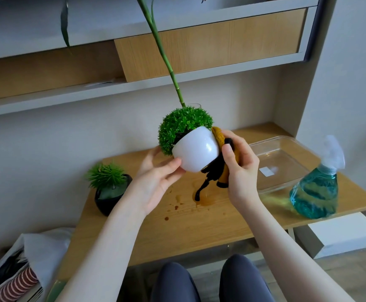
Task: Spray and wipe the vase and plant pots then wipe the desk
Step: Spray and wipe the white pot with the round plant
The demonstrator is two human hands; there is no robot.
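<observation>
Knees (210,280) below; left hand (155,179) cups tilted white pot (196,152), right hand (238,168) clamps cloth (220,138) against it: glossy, likely slippery, fragile, so support underneath.

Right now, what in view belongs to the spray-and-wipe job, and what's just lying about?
Job: round white plant pot in left hand; mustard-and-black cloth in right hand; black plant pot; blue spray bottle; stained wooden desk.
Lying about: clear plastic tray; white bag.
</observation>
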